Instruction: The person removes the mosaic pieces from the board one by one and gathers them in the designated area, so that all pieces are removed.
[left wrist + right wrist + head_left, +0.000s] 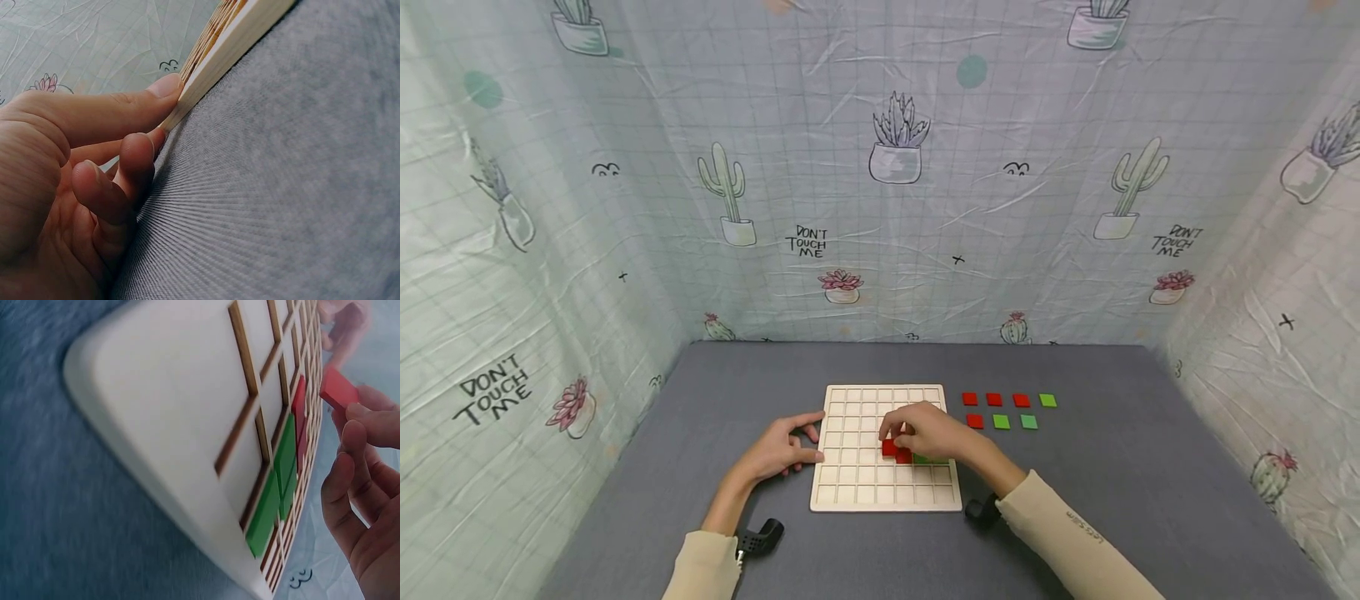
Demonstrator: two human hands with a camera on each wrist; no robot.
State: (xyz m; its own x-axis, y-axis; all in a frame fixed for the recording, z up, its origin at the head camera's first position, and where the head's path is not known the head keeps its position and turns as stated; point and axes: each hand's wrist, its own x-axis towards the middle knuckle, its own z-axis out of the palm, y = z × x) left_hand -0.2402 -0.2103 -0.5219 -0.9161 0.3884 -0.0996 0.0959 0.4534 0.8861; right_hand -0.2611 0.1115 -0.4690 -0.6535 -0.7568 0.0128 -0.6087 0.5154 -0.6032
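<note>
A pale wooden grid board [855, 475] lies on the grey table. Its left edge is touched by my left hand [777, 450], thumb and forefinger spread apart along it; the left wrist view shows the thumb [134, 112] against the rim. Above the middle of the board, my right hand [931, 431] pinches a red square tile [339, 389] between thumb and fingers, tilted and off the surface. Below it, red [300, 425] and green tiles [264, 515] sit in a line in the grid cells, partly hidden by the right hand in the head view.
Right of the board, loose square tiles lie in two rows: several red ones [993, 399], light green ones [1002, 422] and a teal-green one [1028, 422]. A cactus-print cloth [895, 250] hangs around the table. Black wrist devices [762, 537] sit on both wrists.
</note>
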